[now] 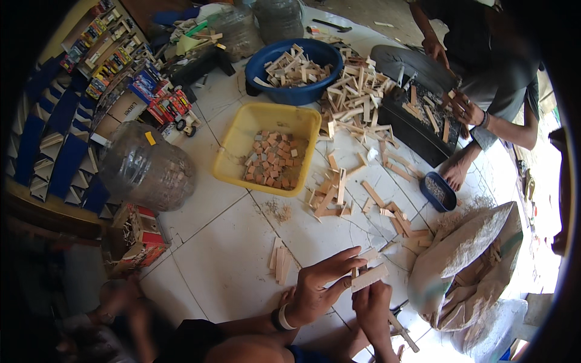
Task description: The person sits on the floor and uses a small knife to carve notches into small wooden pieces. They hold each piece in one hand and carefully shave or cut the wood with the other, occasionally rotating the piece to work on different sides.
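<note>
Between my two hands is a small frame of pale wooden strips (370,277), held up above the tiled floor. My left hand (322,281) pinches its left end with thumb and fingers, and a band circles that wrist. From below, the closed fingers of my right hand (371,305) grip the same piece. Beside the right hand lies a long, narrow tool (403,333), partly hidden by the hand, its kind unclear. A few loose flat wooden strips (279,261) rest on the floor left of my hands.
Ahead stand a yellow basin (224,158) of small wooden blocks and a blue basin (249,74) of wooden pieces. Joined pieces (357,97) are heaped beside them. A sack (466,254) of wood sits at right. A co-worker's hands (463,109) work over a black box (417,130).
</note>
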`<state>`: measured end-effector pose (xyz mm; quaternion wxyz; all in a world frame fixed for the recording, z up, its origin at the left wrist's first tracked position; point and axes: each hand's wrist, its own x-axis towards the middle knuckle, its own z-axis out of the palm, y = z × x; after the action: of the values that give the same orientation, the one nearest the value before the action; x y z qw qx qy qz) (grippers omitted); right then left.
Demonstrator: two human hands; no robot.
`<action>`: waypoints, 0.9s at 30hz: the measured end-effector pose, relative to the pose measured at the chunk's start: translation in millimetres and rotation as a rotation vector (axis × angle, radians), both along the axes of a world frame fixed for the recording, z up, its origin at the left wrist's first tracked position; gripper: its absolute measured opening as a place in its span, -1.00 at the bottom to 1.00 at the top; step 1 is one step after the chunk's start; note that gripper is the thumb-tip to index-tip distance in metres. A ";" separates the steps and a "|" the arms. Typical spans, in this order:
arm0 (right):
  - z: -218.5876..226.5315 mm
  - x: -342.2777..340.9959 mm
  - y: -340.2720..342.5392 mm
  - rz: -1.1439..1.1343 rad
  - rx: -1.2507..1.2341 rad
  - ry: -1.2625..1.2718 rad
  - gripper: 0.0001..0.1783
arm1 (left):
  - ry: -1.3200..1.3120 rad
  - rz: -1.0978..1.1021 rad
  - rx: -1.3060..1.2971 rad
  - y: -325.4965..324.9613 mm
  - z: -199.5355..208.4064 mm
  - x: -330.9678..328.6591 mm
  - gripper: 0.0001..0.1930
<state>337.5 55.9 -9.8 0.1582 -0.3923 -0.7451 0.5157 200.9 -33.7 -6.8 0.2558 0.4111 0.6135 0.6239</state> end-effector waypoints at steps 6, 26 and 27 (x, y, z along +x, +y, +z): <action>-4.7 0.9 -0.6 -0.052 -0.031 -0.006 -0.74 | -0.004 -0.021 0.022 -0.4 -7.2 -1.3 -0.57; -2.7 -6.5 -3.2 -0.027 0.002 0.051 -0.75 | -0.088 0.002 0.043 1.2 -13.1 2.1 -0.67; -2.7 -8.1 -4.8 0.042 0.083 0.039 -0.77 | -0.006 0.003 -0.021 -2.1 -11.9 1.0 -0.61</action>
<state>329.3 51.1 -12.5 0.1780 -0.3596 -0.7706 0.4952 201.8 -35.7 -18.8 0.2610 0.4055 0.6199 0.6191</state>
